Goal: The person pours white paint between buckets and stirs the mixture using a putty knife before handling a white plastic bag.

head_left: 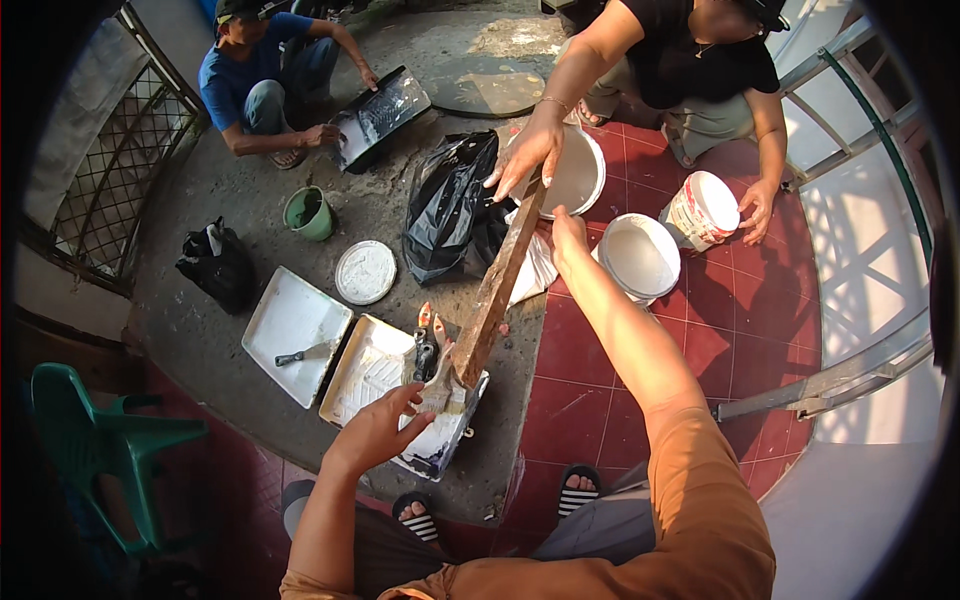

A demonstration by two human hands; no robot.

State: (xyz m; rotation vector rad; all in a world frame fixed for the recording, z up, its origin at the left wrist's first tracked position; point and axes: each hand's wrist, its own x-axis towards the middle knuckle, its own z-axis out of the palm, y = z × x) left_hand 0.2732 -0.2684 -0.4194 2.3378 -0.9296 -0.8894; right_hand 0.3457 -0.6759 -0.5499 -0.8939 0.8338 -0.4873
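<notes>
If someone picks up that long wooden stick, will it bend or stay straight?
The wooden plank probably stays stiff: it runs straight from the right hand down to the paint tray without sagging. It looks thick, so likely fairly heavy. Its surface seems rough and paint-stained, so it should not slip easily.
</notes>
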